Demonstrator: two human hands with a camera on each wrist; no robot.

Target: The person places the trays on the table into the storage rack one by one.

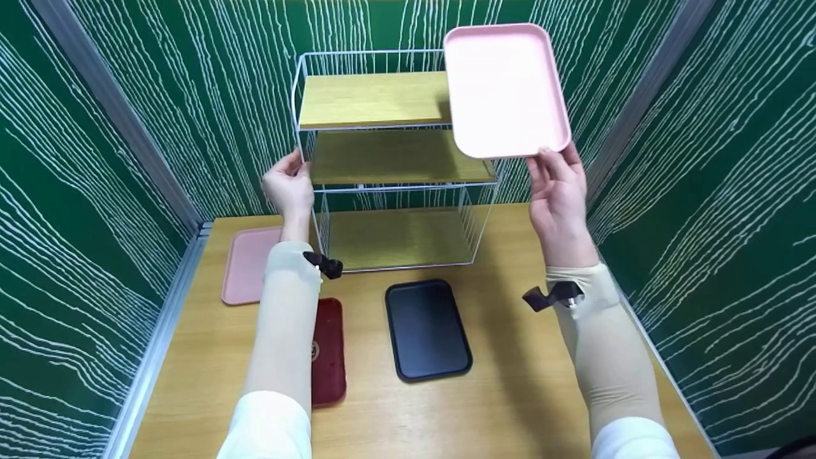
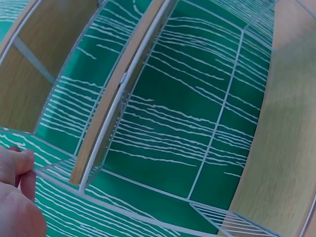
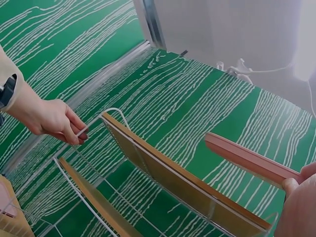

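Note:
A pink tray (image 1: 507, 89) is raised in front of the upper right part of a white wire rack with wooden shelves (image 1: 382, 156). My right hand (image 1: 561, 191) grips it by its lower right corner, thumb on the near face. In the right wrist view the pink tray (image 3: 252, 160) appears edge-on, apart from the top shelf (image 3: 182, 182). On the rack's left side, my left hand (image 1: 290, 188) pinches the upright wire near the middle shelf. The left wrist view shows that hand (image 2: 17, 192) at the wire too. The raised tray hides the rack's upper right corner.
Another pink tray (image 1: 245, 268) lies left of the rack, partly behind my left forearm. A dark red tray (image 1: 331, 357), also partly covered, and a black tray (image 1: 428, 330) lie before the rack on the wooden table (image 1: 191, 382). Green walls (image 1: 720, 210) enclose the table.

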